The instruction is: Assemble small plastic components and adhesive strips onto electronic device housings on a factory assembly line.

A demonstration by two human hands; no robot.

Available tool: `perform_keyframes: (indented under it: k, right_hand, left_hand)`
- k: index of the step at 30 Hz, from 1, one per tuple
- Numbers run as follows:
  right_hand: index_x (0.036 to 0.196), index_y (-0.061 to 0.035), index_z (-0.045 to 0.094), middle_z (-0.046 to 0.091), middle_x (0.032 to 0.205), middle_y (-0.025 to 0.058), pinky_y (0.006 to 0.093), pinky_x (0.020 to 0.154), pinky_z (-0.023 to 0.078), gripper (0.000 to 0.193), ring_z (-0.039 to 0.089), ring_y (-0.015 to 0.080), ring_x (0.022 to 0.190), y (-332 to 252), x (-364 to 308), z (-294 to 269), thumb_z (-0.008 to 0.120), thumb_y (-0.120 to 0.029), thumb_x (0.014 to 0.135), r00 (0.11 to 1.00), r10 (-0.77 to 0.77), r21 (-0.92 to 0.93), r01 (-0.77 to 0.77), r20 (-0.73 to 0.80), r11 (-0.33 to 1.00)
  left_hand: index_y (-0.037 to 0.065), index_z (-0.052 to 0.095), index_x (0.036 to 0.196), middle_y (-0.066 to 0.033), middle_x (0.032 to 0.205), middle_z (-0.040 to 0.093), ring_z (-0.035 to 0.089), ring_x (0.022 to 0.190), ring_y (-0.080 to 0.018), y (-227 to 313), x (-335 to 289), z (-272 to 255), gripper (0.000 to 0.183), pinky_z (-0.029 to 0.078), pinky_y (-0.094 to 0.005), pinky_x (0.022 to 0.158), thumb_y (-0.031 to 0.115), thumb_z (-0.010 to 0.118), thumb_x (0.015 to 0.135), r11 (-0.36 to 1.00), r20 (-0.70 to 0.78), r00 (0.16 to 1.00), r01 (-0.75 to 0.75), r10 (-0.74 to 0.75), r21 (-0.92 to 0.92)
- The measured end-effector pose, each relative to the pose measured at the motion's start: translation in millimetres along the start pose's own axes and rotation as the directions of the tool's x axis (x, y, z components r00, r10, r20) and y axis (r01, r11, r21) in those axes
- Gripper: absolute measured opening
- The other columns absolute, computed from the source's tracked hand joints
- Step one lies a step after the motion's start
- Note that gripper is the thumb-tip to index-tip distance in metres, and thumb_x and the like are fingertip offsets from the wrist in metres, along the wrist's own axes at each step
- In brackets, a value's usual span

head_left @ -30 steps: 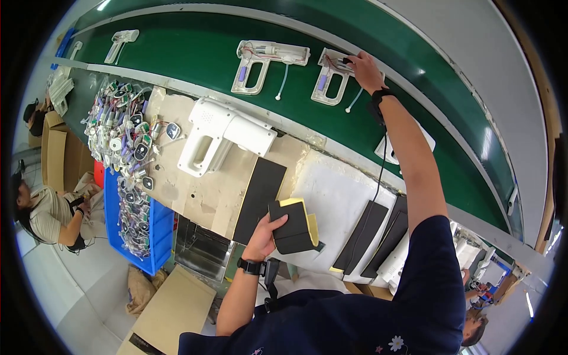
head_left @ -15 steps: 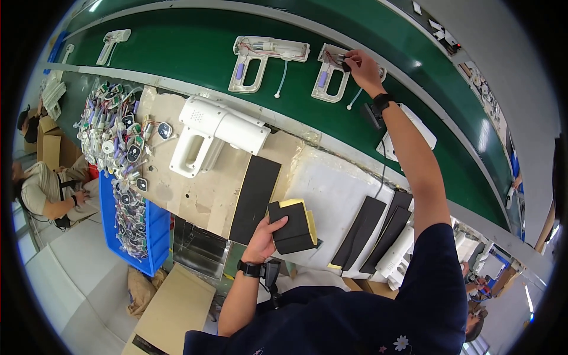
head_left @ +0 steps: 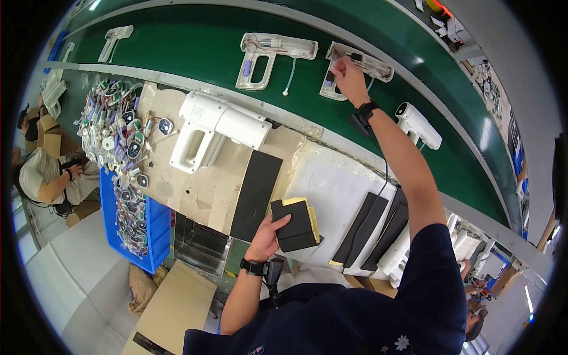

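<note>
The left hand (head_left: 264, 239) pinches black foam pads (head_left: 296, 229) near the body, while the right hand (head_left: 349, 78), stretched well forward, bends over an open gun-shaped housing (head_left: 375, 67), its hold unclear.

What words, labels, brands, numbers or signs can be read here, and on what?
No text reads clearly.
Dark strip on the tan box: too small to read.
Round display parts in the pile: pale marks, too small to read.
Navy shirt: small marks near the lower edge, too small to read.
Black pads in the left hand: none visible.
Open white housing at the right hand: none visible.
</note>
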State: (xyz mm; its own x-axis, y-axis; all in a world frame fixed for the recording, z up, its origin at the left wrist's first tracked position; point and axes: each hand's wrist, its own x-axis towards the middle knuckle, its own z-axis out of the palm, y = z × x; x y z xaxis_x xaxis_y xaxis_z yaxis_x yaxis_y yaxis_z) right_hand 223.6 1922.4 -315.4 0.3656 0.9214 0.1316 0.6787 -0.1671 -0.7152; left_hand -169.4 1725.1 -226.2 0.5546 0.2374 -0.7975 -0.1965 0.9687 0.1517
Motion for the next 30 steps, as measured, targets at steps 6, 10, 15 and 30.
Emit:
perform_keyframes:
  k: [6,10,15,30]
  right_hand:
    - [0.093,-0.0053,0.058,0.065,0.091,0.0142,0.0445,0.082,0.047,0.014,0.059,0.0345,0.095,-2,-18,4,0.066,-0.007,0.081,0.991,-0.083,-0.13,0.069,-0.109,0.989]
    - [0.094,-0.0073,0.058,0.06,0.107,0.0168,0.0438,0.087,0.045,0.016,0.056,0.036,0.1,-3,-28,14,0.067,-0.007,0.081,0.932,-0.249,-0.261,0.179,-0.266,0.949]
    - [0.098,-0.0071,0.059,0.056,0.1,0.0155,0.0438,0.087,0.045,0.019,0.056,0.036,0.097,-24,-27,4,0.066,-0.006,0.081,0.953,-0.186,-0.245,0.126,-0.241,0.961]
    - [0.137,0.0029,0.041,0.052,0.124,0.0224,0.0437,0.097,0.041,0.068,0.05,0.0369,0.109,-224,-93,51,0.07,-0.02,0.08,0.858,-0.503,0.132,0.49,0.102,0.862]
  left_hand:
    - [-0.004,0.053,0.124,-0.0145,0.117,0.064,0.066,0.104,-0.024,2,-7,5,0.033,0.056,-0.0368,0.089,0.008,0.06,0.094,0.997,-0.014,0.998,-0.066,0.066,-0.028]
    - [-0.005,0.052,0.125,-0.0144,0.118,0.063,0.065,0.105,-0.0232,3,-10,2,0.034,0.055,-0.0353,0.091,0.009,0.06,0.094,0.997,0.002,0.998,-0.069,0.07,-0.04]
    - [-0.005,0.052,0.125,-0.0138,0.118,0.063,0.065,0.105,-0.0219,2,-9,-3,0.036,0.054,-0.0336,0.092,0.011,0.061,0.094,0.997,0.054,0.996,-0.067,0.069,-0.048]
    - [-0.003,0.054,0.125,-0.0121,0.116,0.064,0.065,0.105,-0.0231,11,-8,-2,0.034,0.054,-0.0356,0.091,0.007,0.06,0.093,0.998,0.015,0.998,-0.065,0.065,0.001]
